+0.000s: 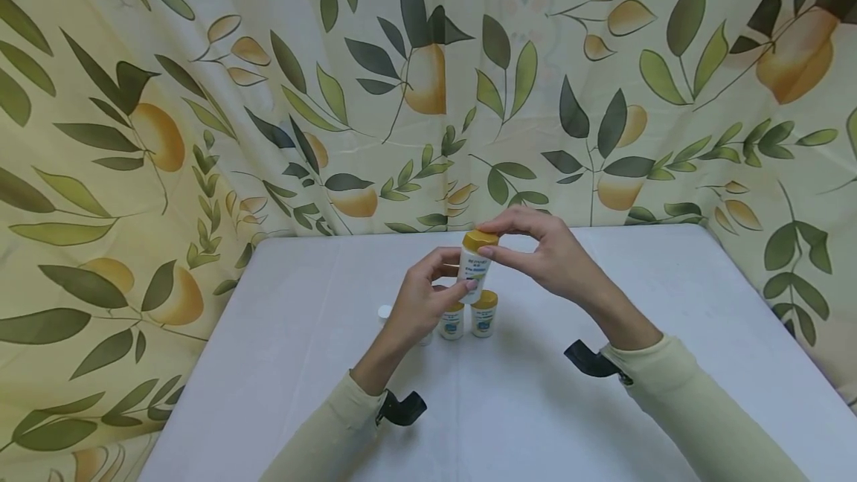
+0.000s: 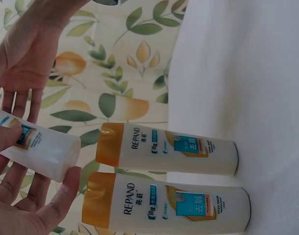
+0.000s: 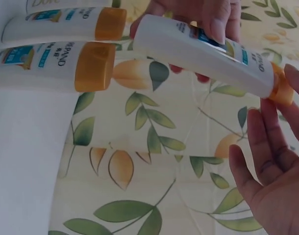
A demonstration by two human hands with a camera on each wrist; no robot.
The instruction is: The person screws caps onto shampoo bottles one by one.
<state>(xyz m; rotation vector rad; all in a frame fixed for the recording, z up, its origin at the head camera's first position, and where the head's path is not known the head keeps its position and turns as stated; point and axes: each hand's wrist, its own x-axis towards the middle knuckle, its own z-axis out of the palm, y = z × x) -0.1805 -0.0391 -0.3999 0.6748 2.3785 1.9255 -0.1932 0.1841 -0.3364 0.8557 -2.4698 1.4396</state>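
Observation:
A white shampoo bottle (image 1: 474,271) with a gold cap is held above the table, tilted a little. My left hand (image 1: 416,302) grips its body, the thumb lying across the front label. At the top, my right hand (image 1: 552,259) pinches the gold cap (image 3: 281,87) between thumb and fingers. Two like shampoo bottles stand upright below, one on the left (image 1: 451,324) and one on the right (image 1: 484,318). In the left wrist view, the held bottle's cap is mostly cut off by the frame edge.
A white-capped bottle (image 1: 384,312) stands to the left, partly hidden by my left hand. The right wrist view shows part of a white Dove bottle (image 3: 56,5) beside the gold-capped ones. The white table (image 1: 301,363) ends at a leaf-patterned curtain (image 1: 375,155).

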